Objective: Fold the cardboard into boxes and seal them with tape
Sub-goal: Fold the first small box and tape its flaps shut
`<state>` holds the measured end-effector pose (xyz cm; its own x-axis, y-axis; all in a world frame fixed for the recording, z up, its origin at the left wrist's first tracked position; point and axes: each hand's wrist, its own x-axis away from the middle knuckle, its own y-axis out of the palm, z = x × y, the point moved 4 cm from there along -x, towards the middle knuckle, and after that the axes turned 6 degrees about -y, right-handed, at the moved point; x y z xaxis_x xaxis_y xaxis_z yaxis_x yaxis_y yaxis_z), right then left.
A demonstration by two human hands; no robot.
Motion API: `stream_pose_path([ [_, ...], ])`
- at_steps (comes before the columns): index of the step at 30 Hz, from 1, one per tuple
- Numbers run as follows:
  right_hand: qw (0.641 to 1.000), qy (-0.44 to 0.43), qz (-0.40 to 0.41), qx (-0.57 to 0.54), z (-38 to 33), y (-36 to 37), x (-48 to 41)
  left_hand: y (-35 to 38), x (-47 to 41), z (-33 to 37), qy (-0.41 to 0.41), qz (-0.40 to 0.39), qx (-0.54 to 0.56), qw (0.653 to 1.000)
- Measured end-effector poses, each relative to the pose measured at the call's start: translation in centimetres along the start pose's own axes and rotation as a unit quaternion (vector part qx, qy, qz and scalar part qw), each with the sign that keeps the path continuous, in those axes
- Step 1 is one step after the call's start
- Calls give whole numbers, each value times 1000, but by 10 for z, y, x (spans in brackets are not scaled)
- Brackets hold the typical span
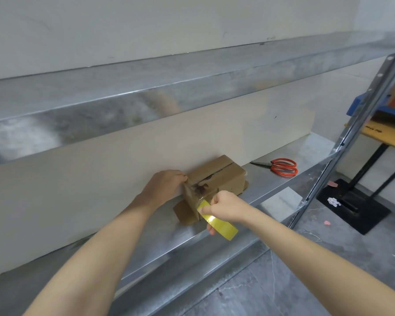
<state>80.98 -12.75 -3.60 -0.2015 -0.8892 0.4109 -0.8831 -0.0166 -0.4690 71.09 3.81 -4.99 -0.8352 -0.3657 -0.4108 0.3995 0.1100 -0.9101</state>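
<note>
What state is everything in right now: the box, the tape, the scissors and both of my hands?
Cardboard box: folded up, lying on the shelf, gap showing along the top seam, a flap loose at the near end.
Tape roll: yellow, held at the box's near end.
Scissors: closed, lying flat on the shelf, apart from the box.
Left hand: grips the box's near top edge.
Right hand: grips the tape roll.

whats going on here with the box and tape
A person is taping a cardboard box on a metal shelf. The left hand holds the box's near end steady, while the right hand holds a yellow tape roll against that end. The top seam looks untaped. Red-handled scissors lie on the shelf right of the box.
</note>
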Motion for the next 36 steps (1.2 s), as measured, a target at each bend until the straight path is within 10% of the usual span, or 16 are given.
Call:
stream_pose_path([
  [17, 1000, -7, -10, -15, 15, -6, -5, 9, -31, 8, -23, -274, -89, 957],
  [26, 997, -38, 45, -59, 28, 1, -13, 15, 6, 5, 21, -34, 113, 993],
  [36, 995, -15, 62, -82, 29, 5, -13, 20, 6, 16, 136, 107, -117, 978],
])
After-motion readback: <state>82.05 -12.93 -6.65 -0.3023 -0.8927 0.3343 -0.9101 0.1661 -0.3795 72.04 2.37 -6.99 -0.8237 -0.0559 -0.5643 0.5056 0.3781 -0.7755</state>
